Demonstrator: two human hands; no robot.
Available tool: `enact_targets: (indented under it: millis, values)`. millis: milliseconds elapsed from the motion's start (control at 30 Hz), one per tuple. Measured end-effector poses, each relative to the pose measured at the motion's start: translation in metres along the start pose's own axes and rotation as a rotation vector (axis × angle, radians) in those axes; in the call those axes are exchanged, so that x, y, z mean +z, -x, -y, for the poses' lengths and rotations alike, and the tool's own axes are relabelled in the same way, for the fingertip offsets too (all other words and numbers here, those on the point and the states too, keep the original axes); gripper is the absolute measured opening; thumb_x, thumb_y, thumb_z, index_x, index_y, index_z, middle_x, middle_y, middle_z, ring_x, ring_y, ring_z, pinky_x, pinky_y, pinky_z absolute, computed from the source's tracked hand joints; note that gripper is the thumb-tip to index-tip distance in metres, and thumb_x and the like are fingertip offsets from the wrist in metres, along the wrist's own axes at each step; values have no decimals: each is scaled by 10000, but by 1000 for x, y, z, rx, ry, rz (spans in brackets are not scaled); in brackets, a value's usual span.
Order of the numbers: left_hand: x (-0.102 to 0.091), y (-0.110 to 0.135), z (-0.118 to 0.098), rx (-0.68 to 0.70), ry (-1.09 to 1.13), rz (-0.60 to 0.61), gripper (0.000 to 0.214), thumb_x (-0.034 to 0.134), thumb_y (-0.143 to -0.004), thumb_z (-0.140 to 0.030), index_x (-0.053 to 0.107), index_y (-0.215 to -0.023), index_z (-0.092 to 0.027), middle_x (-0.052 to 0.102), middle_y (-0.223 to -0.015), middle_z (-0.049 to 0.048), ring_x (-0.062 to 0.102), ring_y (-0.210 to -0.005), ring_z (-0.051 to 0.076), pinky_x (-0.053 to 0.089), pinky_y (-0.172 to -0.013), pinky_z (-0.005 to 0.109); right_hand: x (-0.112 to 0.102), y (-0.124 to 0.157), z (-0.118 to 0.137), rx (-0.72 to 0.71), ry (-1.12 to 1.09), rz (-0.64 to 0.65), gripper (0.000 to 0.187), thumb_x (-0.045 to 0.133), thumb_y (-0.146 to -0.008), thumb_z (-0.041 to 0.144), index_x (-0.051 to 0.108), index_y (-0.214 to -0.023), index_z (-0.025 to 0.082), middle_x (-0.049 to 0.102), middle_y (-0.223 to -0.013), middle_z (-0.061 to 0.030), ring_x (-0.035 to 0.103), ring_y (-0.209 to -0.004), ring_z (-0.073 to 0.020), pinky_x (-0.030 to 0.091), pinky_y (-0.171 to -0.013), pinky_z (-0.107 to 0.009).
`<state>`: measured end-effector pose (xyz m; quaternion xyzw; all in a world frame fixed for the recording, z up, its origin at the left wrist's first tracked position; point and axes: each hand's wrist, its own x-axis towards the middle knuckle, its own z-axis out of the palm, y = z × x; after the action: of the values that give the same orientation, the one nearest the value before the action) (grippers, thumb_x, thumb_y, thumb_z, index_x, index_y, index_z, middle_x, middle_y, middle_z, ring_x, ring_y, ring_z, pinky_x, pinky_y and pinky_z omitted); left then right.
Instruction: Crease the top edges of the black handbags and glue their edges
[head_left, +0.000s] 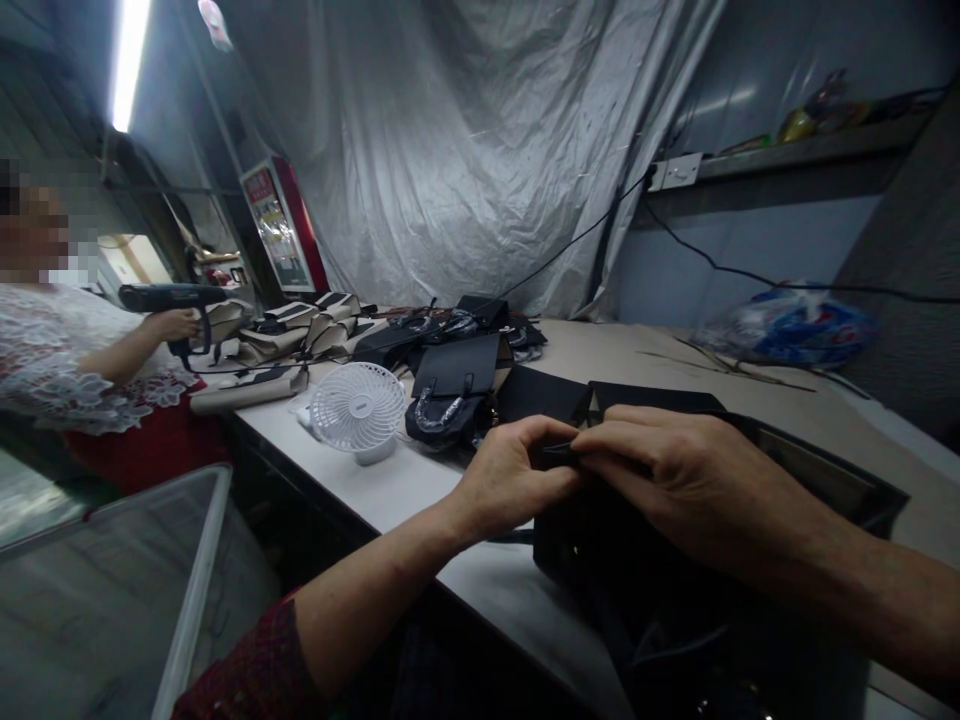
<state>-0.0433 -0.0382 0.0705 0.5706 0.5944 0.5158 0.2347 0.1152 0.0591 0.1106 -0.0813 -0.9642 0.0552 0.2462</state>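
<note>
A black handbag (637,590) stands at the front edge of the table, its top open toward the right. My left hand (517,470) pinches a narrow black piece at the bag's upper left edge between thumb and forefinger. From the other side my right hand (675,470) grips the same spot, fingertips almost meeting those of the left. Whether the piece is a strap or part of the rim is hard to see. The bag's lower part is dark, with a few shiny spots near the bottom.
A white fan (358,408) sits on the table (750,370) beside black handbags (454,385) with wrapped handles. Beige-and-black bag pieces (300,330) lie farther left, where a co-worker holds a heat gun (176,305). A translucent bin (217,540) stands lower left; a plastic bag (802,325) lies at right.
</note>
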Motion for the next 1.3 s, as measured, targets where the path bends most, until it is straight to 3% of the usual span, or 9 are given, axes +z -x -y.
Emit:
enact_targets:
  millis: [200,433,633,833,967,1133,1300]
  values:
    - [-1,0,-2,0,-3,5,343,676,-712,-194,674,-1053,-151,692,-978,46,626,-884,166,482,-805,251,-1,-1,3,9,51,-25,199,466,-894,188,606,-753,199,556,-755,-9,530,-685,-149,370,-615,-277]
    - [0,-1,0,2,31,-9,361,675,-687,-157,664,-1047,-140,690,-993,55,627,-909,179,486,-820,265,4,3,6,-31,128,-14,163,431,-843,101,527,-745,189,517,-705,-6,508,-604,-146,345,-552,-277]
    - [-1,-1,-2,41,-19,-22,311,689,-705,-181,667,-1012,-137,693,-939,37,627,-870,166,477,-777,244,5,0,7,-26,47,0,221,429,-894,165,600,-1010,244,569,-819,-4,539,-650,-138,381,-589,-263]
    - [-1,-1,-4,34,23,-15,342,687,-702,-167,665,-1041,-121,697,-996,61,630,-921,170,474,-834,243,4,-1,6,-17,34,31,225,423,-876,133,626,-834,222,543,-783,-12,525,-661,-146,383,-597,-273]
    - [0,-1,-2,28,31,-16,314,685,-692,-166,666,-1003,-135,686,-962,43,616,-893,155,466,-814,237,5,-4,7,57,-1,33,241,414,-888,160,620,-771,204,563,-743,-10,532,-643,-144,387,-601,-280]
    - [1,2,0,-44,84,-17,225,683,-712,-254,639,-897,-133,616,-780,2,546,-686,102,425,-610,197,1,-11,13,250,-9,60,183,510,-843,209,667,-750,214,633,-705,-4,577,-655,-157,400,-615,-283]
    - [1,4,-1,-89,193,-9,184,640,-712,-205,634,-877,-125,577,-710,-12,498,-617,80,379,-564,189,-3,-14,19,330,10,71,196,525,-827,209,696,-734,228,668,-694,-8,603,-655,-169,413,-617,-285]
